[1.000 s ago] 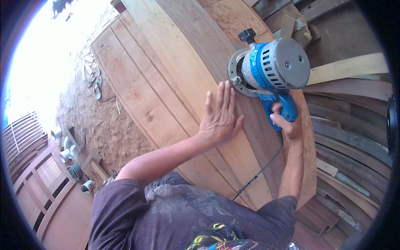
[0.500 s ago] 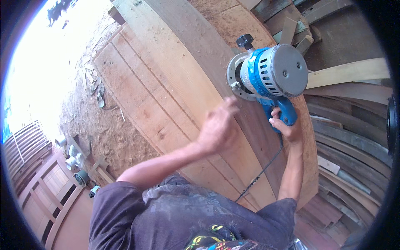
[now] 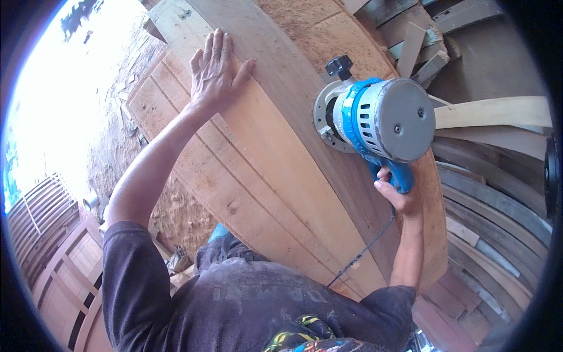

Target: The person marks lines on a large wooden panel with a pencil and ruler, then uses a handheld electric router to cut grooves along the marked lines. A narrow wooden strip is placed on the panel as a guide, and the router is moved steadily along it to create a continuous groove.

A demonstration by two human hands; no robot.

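My right hand point(image 3: 399, 190) grips the blue handle of a router point(image 3: 375, 120) with a grey motor housing and a black knob. The router lies on its side, its round base turned away from me, resting by a brownish plank point(image 3: 281, 70). Farther off, my left hand point(image 3: 216, 73) is open, its fingers spread flat over a pale board point(image 3: 275, 135) and its thumb reaching toward the plank. Under these lies a wider wooden panel point(image 3: 205, 161) with long straight grooves. The router's bit is hidden from view.
From the router's handle a dark cord point(image 3: 360, 252) runs back toward my body across the boards. Long timber strips point(image 3: 498, 217) are stacked at the right, with offcuts point(image 3: 410, 50) at the back right. Wooden frames point(image 3: 64, 281) stand at the lower left.
My left hand has swung forward and left from near the router and now lies flat on the pale board. The router, still in my right hand, has tilted slightly.
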